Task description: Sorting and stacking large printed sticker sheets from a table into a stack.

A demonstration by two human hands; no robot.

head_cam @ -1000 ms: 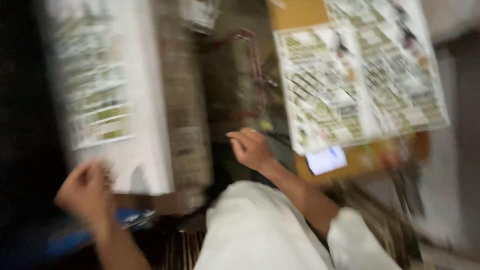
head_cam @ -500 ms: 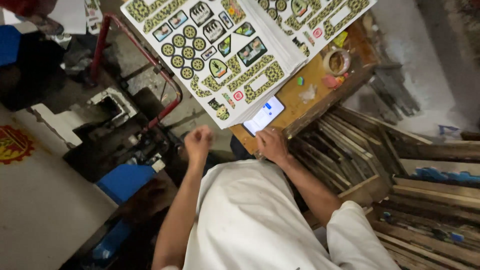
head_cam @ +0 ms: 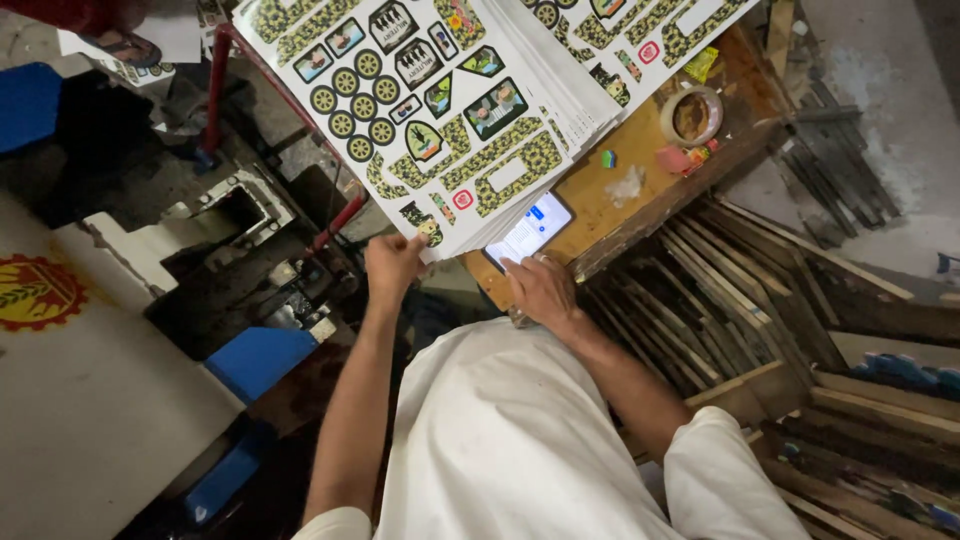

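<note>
The left hand [head_cam: 392, 265] pinches the near corner of the thick stack of white printed sticker sheets [head_cam: 440, 120], which lies on the worn wooden table [head_cam: 640, 195] and overhangs its left edge. The right hand [head_cam: 542, 290] rests with fingers spread loosely and one fingertip touching the lit screen of the flat smartphone [head_cam: 530, 230], lying on the table just right of that corner and partly tucked under the stack. Farther right on the table sit 1 roll of tape [head_cam: 690, 115] and a few small coloured scraps [head_cam: 672, 160].
</note>
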